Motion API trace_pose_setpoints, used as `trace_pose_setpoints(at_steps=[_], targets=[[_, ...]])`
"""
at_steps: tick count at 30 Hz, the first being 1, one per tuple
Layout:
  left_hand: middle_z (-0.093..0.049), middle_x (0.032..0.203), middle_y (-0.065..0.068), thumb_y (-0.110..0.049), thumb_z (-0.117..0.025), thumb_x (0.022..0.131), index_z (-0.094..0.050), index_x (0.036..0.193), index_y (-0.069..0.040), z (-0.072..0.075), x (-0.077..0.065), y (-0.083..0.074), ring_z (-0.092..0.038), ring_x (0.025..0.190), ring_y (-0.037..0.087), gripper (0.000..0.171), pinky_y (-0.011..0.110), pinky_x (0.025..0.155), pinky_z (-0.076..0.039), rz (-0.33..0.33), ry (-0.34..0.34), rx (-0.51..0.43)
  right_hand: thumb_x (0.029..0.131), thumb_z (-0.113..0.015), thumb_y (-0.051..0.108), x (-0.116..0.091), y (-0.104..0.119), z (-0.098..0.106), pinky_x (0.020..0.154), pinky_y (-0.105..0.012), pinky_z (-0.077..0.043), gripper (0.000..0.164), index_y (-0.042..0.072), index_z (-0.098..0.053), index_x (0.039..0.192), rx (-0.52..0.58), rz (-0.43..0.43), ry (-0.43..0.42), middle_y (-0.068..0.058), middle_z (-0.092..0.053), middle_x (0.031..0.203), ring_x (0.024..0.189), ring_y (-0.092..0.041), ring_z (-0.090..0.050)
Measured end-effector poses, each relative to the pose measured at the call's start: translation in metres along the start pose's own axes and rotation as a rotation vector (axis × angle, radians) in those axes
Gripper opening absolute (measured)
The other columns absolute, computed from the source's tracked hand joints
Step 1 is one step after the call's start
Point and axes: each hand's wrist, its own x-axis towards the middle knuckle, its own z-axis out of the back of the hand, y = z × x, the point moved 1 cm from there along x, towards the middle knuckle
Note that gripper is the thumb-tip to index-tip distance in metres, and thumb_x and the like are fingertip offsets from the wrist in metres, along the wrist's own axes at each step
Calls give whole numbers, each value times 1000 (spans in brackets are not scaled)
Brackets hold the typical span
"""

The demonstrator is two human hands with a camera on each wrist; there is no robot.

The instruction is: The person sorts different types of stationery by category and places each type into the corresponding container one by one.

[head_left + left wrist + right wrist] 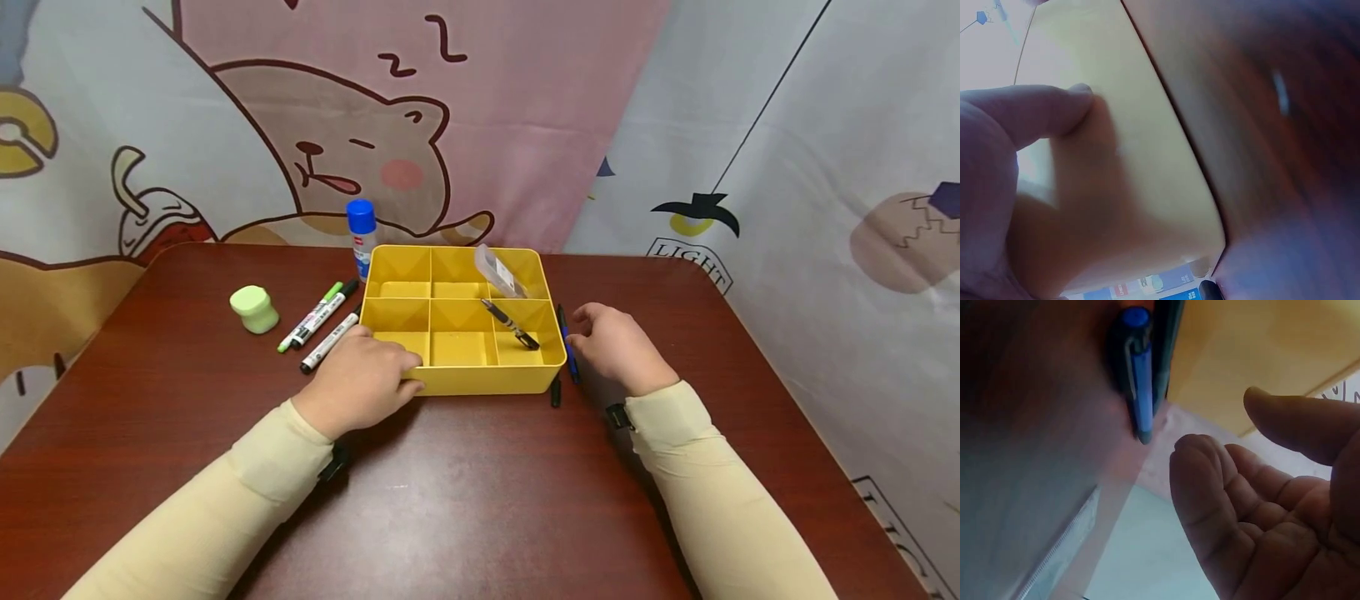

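Observation:
A yellow six-compartment organizer box [483,382] sits on the table. My left hand [360,379] grips its front left rim, the thumb [1063,112] against the outer front wall and the fingers over the edge. My right hand [618,350] hovers just right of the box, fingers loosely bent and nothing between them. Close to its fingertips lies a blue pen [1143,394] along the box's right wall, beside a dark pen [1165,359] partly hidden in the head view. Inside the box, a black pen [510,323] leans over the front right compartment and a clear plastic case [498,271] stands tilted behind it.
Left of the box lie a green marker [311,317], a white marker [324,315] and another white marker [328,342]. A light green sponge-like piece [255,310] stands farther left. A blue-capped glue stick [362,229] stands at the back left corner, before a patterned cloth [525,125].

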Motion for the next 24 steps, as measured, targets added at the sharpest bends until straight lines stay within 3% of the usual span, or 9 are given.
trace_pose_setpoints(at_steps=[13, 24], targets=[[-46, 55, -10, -40, -70, 79, -49, 63, -26, -1, 1, 0, -48, 55, 7, 30, 42, 64, -33, -1, 5, 2, 86, -67, 27, 2, -3, -7, 82, -48, -49, 57, 0, -45, 130, -77, -9, 100, -18, -59, 116, 90, -25, -58], [-45, 54, -11, -39, -70, 79, -48, 63, -26, -1, 0, 1, -48, 55, 7, 31, 42, 64, -33, 2, 1, -3, 83, -69, 28, 4, -1, -13, 84, -50, -47, 60, -3, -46, 129, -113, 6, 140, -20, -59, 115, 91, -26, -57]])
